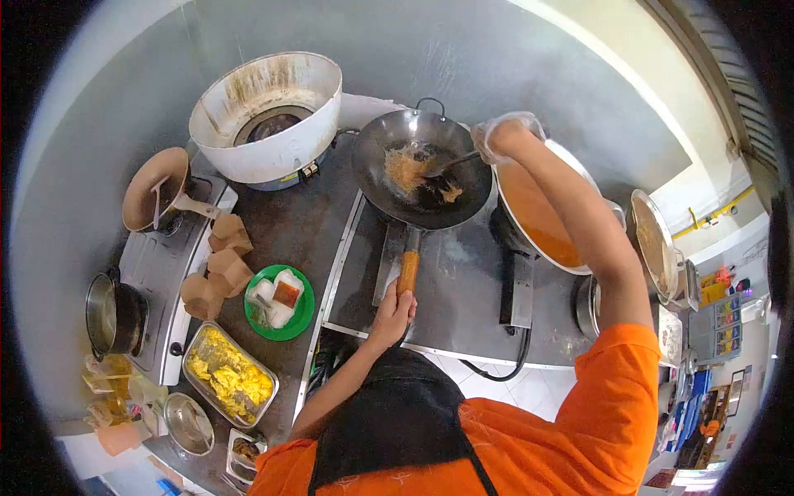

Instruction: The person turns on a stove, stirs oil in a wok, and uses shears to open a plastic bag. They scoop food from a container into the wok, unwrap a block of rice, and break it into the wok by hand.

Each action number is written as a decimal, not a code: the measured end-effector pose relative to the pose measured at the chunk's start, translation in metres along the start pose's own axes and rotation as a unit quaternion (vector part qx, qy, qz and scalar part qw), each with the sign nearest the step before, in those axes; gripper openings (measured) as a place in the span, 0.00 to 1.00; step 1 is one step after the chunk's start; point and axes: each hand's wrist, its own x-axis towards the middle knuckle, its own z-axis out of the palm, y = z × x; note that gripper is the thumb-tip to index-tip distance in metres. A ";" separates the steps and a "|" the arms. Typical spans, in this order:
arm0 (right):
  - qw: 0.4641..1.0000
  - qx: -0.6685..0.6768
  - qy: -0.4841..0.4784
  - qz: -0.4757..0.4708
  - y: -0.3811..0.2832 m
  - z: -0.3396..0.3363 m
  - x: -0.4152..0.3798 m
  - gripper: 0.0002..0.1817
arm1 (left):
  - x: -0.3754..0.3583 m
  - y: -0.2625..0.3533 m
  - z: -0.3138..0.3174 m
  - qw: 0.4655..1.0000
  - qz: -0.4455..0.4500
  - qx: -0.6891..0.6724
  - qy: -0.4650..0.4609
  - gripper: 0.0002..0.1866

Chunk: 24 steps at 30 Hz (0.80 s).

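My left hand (pixel 392 317) is wrapped around the wooden handle (pixel 409 269) of a dark wok (pixel 455 203) on the stove. My right hand (pixel 501 138), in a clear plastic glove, grips a dark spatula (pixel 453 163) that reaches into the wok from the right. At its blade lies a clump of brown shredded-looking food (pixel 405 169), with a smaller piece nearer the wok's lower side. Directly beneath my right forearm stands a large pot of orange-brown liquid (pixel 538 207). The spatula's grip end is hidden by my gloved fingers.
A white round burner shield (pixel 277 157) stands at the back left. Nearby are a tan pan (pixel 142 194), paper cups (pixel 223 269), a green plate (pixel 304 322) with wrapped packets, and a metal tray (pixel 266 407) of scrambled egg. Another large pot (pixel 638 207) is at right.
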 end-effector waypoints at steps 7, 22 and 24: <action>0.997 -0.040 0.012 -0.059 -0.004 -0.007 -0.010 0.19 | -0.001 0.006 -0.003 0.999 -0.004 0.034 0.005 0.26; 0.952 0.080 -0.296 0.030 -0.030 -0.089 -0.005 0.17 | -0.020 -0.184 -0.095 0.936 -0.133 0.319 0.070 0.33; 0.945 0.208 -0.249 0.035 -0.045 -0.076 -0.007 0.19 | -0.013 -0.198 -0.090 0.921 -0.063 0.364 0.123 0.34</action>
